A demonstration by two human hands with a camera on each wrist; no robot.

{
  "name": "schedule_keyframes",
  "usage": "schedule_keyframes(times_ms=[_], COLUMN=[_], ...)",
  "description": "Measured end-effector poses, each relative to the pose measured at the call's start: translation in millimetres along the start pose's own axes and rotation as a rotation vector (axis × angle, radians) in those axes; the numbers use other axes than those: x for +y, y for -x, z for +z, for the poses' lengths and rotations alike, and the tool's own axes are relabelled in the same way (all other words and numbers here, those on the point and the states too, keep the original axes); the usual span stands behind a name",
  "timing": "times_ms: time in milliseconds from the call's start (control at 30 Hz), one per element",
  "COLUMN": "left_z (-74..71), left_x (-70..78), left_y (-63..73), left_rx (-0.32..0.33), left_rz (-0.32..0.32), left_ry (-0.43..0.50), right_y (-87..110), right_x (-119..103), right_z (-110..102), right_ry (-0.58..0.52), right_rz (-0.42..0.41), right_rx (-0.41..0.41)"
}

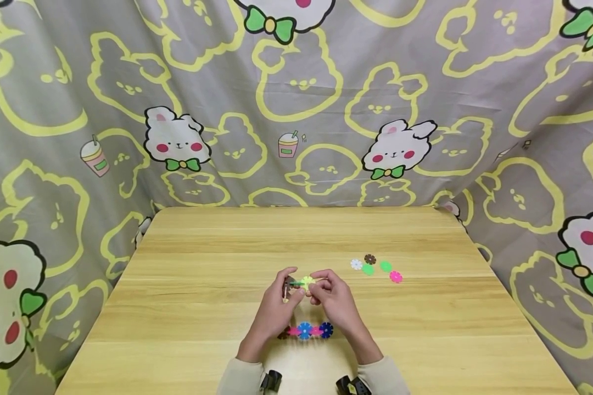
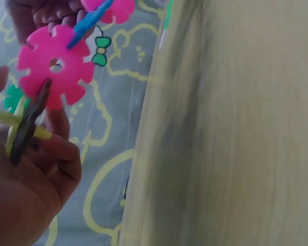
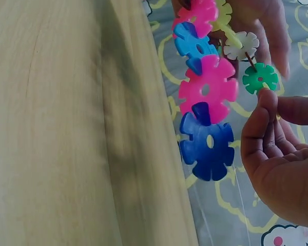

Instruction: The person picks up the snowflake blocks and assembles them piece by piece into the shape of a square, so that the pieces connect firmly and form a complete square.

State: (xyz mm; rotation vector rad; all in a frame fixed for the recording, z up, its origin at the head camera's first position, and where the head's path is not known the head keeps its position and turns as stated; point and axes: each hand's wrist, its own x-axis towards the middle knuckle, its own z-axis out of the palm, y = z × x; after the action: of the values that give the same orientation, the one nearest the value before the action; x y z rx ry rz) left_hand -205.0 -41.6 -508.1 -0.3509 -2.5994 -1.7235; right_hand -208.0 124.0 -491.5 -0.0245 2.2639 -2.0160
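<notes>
In front of me both hands hold a chain of interlocking notched plastic discs. My left hand (image 1: pixel 272 310) curls round its left end, where a brown disc (image 1: pixel 287 286) shows. My right hand (image 1: pixel 337 302) pinches the yellow disc (image 1: pixel 307 282) at the other end, its fingertips partly covering it. Between them a green disc (image 3: pixel 260 78) and a white disc (image 3: pixel 241 45) appear in the right wrist view. The joined row nearer me includes a dark blue disc (image 3: pixel 207 143), a light blue disc (image 1: pixel 304 331) and a pink disc (image 2: pixel 55 65); a brown disc is at its left end.
Loose discs lie on the wooden table (image 1: pixel 202 263) to the right, beyond my right hand: a white disc (image 1: pixel 356 264), a brown disc (image 1: pixel 370 259), a green disc (image 1: pixel 386 266) and a pink disc (image 1: pixel 396 277) among them. A patterned curtain (image 1: pixel 227 148) borders the table.
</notes>
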Motion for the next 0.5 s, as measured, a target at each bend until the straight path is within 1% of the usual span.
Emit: schedule_keyframes(times_ms=[133,333,500], left_z=[1.5,3.2,4.0], left_x=[-0.6,-2.1,-2.4], left_y=[-0.3,-0.3,-0.7], left_rx=[-0.005,0.014,0.021], left_rz=[0.001,0.006,-0.034], left_ry=[0.000,0.052,0.070], right_y=[1.2,2.9,2.6], right_x=[-1.1,-1.2,0.4], right_z=[0.8,-0.7,-8.1], right_ry=[0.007,0.034,0.077], right_rz=[-0.010,-0.018,-0.017], right_rx=[-0.010,-0.031,-0.075])
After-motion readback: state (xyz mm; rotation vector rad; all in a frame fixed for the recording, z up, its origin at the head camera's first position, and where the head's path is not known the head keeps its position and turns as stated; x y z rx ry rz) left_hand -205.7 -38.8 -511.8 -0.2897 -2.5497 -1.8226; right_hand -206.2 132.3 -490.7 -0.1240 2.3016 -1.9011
